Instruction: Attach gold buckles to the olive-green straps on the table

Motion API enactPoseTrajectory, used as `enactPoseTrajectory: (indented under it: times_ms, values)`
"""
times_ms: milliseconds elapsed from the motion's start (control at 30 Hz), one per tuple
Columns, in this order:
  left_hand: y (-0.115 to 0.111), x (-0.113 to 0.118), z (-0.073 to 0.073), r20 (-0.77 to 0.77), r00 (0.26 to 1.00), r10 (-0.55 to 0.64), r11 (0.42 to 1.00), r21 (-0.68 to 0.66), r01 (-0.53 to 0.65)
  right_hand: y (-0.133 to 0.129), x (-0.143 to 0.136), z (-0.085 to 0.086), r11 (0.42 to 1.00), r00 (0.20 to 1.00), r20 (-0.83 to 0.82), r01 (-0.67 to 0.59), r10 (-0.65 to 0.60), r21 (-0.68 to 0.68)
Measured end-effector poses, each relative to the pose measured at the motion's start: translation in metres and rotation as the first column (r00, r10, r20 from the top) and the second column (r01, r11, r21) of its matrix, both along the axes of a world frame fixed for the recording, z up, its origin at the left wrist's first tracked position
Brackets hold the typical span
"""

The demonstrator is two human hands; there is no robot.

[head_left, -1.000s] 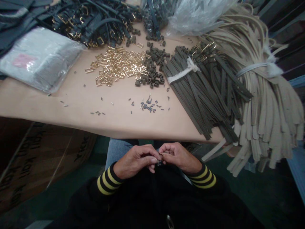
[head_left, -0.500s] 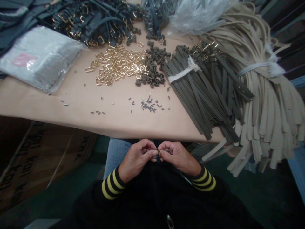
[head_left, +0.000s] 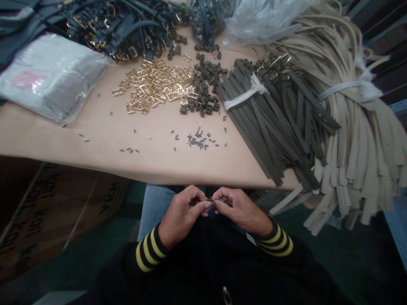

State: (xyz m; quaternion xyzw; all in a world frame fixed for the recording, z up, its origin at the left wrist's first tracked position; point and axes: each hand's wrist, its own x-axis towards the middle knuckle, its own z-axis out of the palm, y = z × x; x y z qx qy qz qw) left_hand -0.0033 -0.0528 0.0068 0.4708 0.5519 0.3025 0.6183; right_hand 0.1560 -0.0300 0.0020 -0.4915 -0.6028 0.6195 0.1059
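Just past the table's front edge, above the lap, my left hand (head_left: pixel 186 212) and my right hand (head_left: pixel 241 209) meet fingertip to fingertip. Both are closed in a pinch. Between them shows a small gold buckle (head_left: pixel 212 201), with a narrow dark strip by it, mostly covered by the fingers. On the table ahead lie a heap of gold buckles (head_left: pixel 155 87) and a pile of dark olive strap loops (head_left: pixel 208 91). Nearer to me, small dark metal-looking pieces (head_left: pixel 197 140) are scattered.
To the right, a tied bundle of dark olive straps (head_left: pixel 254 123) lies beside long beige strips (head_left: pixel 356 148) hanging over the edge. Dark straps with buckles (head_left: pixel 117 29) fill the back left, near a plastic-wrapped packet (head_left: pixel 54 76). A cardboard box (head_left: pixel 60 203) stands below left.
My hands stay together at the same place, with the fingers shifting slightly around the gold buckle. My right wrist has moved a little to the right. The camera view has turned slightly.
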Motion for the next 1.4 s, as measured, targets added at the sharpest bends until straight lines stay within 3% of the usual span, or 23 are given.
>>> enactPoseTrajectory:
  times_ms: [300,533,700,800,900,1000,1067,1200,1300,1400]
  values:
    - [-0.004,0.001,-0.007,-0.204,0.979,-0.001,0.986,0.163,0.035,-0.001,-0.001,0.003,0.997,0.998,0.059,-0.022,0.017,0.074]
    - [-0.006,0.001,-0.008,-0.164,0.986,-0.018,0.983,0.178,0.047,0.002,-0.001,0.011,0.988,0.994,0.007,-0.106,0.106,0.116]
    - [-0.004,0.001,-0.005,-0.153,0.988,0.005,0.988,0.154,0.019,0.002,0.001,0.013,0.992,0.994,0.008,-0.108,0.108,0.061]
    - [-0.005,0.002,-0.005,-0.244,0.969,0.043,0.961,0.275,0.027,0.003,0.000,0.012,0.995,0.995,-0.013,-0.099,0.099,0.018]
    - [-0.008,0.003,-0.004,-0.350,0.936,0.029,0.919,0.378,0.113,0.003,-0.001,0.009,0.997,0.997,-0.001,-0.078,0.079,0.025]
    - [-0.009,0.004,-0.003,-0.334,0.943,-0.011,0.906,0.395,0.150,0.002,-0.001,0.005,0.996,0.999,0.024,-0.037,0.035,0.084]
    - [-0.008,0.002,-0.003,-0.197,0.979,-0.048,0.938,0.327,0.112,0.001,0.000,0.004,0.992,1.000,0.025,-0.007,0.004,0.125]
    - [-0.001,-0.004,-0.003,0.194,0.981,0.018,1.000,-0.002,-0.018,0.002,0.001,0.006,0.995,1.000,0.003,-0.019,0.019,0.103]
    - [0.004,-0.008,-0.005,0.360,0.932,0.044,0.979,-0.199,0.031,0.003,0.001,0.011,0.996,0.999,-0.007,-0.044,0.044,0.077]
    - [0.006,-0.010,-0.007,0.458,0.889,0.021,0.953,-0.277,0.120,0.002,0.000,0.012,0.997,0.998,-0.033,-0.059,0.060,0.039]
